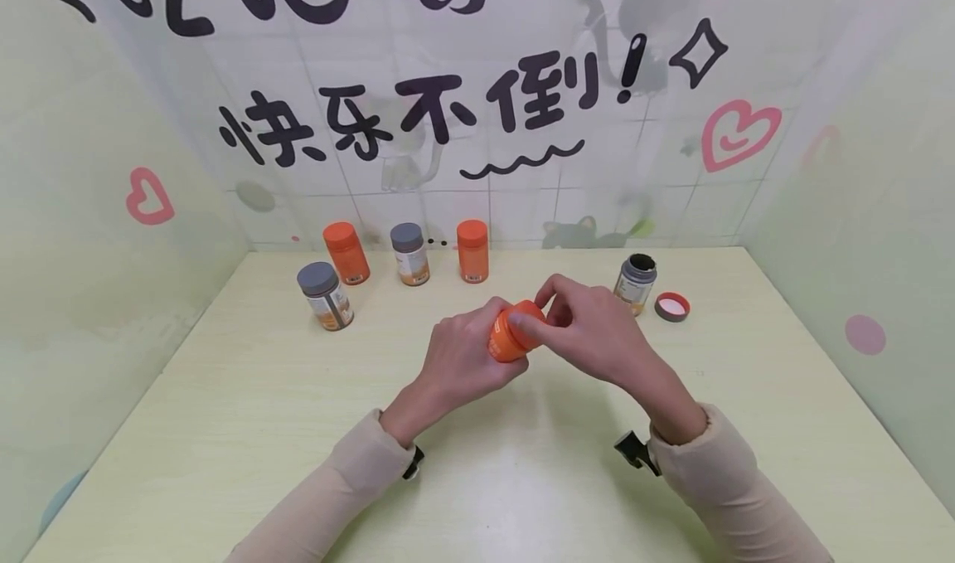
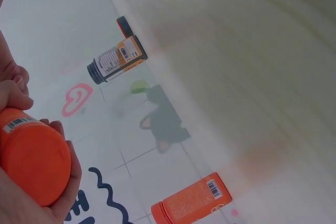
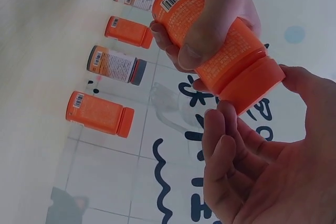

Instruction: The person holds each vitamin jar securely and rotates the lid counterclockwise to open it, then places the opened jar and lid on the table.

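Observation:
An orange bottle (image 1: 508,339) is held tilted above the middle of the table, its body gripped by my left hand (image 1: 466,351). In the right wrist view, my left thumb and fingers wrap round the bottle (image 3: 181,11). My right hand (image 1: 597,331) pinches the orange cap (image 3: 252,87) between thumb and fingertips, and the cap sits on the bottle's neck. The left wrist view shows the bottle's round base (image 2: 37,163) facing the camera.
Along the back left stand two orange bottles (image 1: 347,256) (image 1: 473,252) and two grey-capped bottles (image 1: 326,298) (image 1: 411,256). At the back right, an uncapped bottle (image 1: 634,285) has a grey-and-red cap (image 1: 672,307) lying beside it. Walls enclose the table (image 1: 261,430) on three sides.

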`<action>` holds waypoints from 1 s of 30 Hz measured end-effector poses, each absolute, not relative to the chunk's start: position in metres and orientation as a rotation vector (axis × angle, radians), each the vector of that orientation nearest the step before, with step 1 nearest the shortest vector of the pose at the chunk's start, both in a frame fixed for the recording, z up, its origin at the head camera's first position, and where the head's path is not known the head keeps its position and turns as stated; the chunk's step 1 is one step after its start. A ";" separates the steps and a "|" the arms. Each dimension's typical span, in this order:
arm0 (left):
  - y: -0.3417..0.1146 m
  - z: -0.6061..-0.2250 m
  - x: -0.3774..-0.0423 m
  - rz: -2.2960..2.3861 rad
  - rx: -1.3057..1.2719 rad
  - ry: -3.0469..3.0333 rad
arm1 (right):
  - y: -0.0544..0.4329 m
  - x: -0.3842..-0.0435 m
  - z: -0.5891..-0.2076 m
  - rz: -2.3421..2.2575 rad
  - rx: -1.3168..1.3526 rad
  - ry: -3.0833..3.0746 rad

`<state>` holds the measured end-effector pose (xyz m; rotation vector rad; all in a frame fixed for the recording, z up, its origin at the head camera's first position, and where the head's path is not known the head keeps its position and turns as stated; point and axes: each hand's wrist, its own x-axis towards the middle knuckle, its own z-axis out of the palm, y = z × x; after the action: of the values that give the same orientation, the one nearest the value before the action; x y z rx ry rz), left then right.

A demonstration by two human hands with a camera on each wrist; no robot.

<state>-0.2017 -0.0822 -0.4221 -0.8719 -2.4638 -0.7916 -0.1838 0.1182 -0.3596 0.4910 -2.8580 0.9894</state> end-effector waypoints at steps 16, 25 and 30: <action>-0.081 -0.423 -0.202 -0.779 -0.869 -2.482 | 0.124 -0.184 -0.355 0.937 0.681 -2.865; -0.081 -0.423 -0.201 -0.784 -0.860 -2.465 | 0.126 -0.183 -0.354 0.909 0.691 -2.867; -0.081 -0.424 -0.201 -0.788 -0.855 -2.465 | 0.125 -0.185 -0.356 0.948 0.590 -2.903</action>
<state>-0.2009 -0.0809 -0.4239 -0.8553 -2.4653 -0.7880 -0.1853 0.1253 -0.3558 0.5897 -2.9026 0.9485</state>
